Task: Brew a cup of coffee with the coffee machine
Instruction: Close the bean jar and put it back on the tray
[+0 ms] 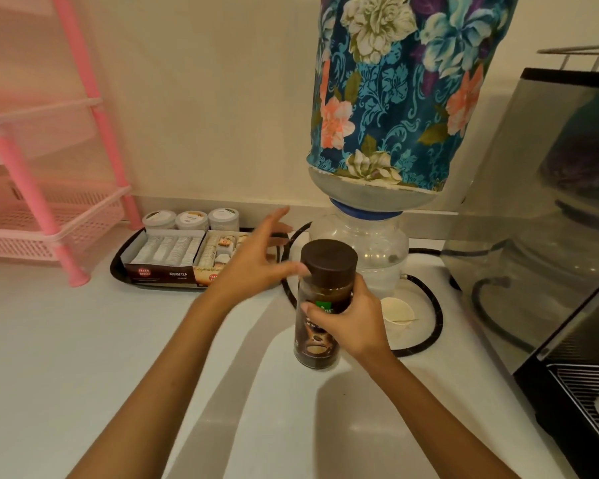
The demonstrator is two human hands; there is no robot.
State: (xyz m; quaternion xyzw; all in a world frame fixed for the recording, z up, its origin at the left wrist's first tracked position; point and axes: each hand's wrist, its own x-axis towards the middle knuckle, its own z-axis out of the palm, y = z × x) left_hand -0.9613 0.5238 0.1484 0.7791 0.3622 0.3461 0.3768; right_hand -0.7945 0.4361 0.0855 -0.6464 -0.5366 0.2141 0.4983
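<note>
rack: pink plastic rack [49,216] stood far left on the white desk [83,357].
tea tray: black tray [118,267] held Assam tea boxes [168,254] plus three small tubs [190,219] behind them, near the wall.
left hand: left hand [253,261] was spread, fingers straight, thumb tip at the brown lid [328,257]; grip held nothing, looked like reaching to twist the lid.
jar: instant coffee jar [320,326] was upright at centre, lid on; can't tell if the base touched the desk.
right hand: right hand [351,316] wrapped the jar's middle, grip curled round the glass.
paper cup: small paper cup [396,314] sat just right of the jar, looked empty, a thin stick across it.
water: bottle in floral cover [395,88] was inverted on a clear dispenser [363,243] behind the jar.
machine: coffee machine [550,236] was far right, drip grille [581,395] at the frame edge; no cup under it.
progress: early. Jar picked out, not opened. Left: open it, dose the cup, place it at the machine, brew.
</note>
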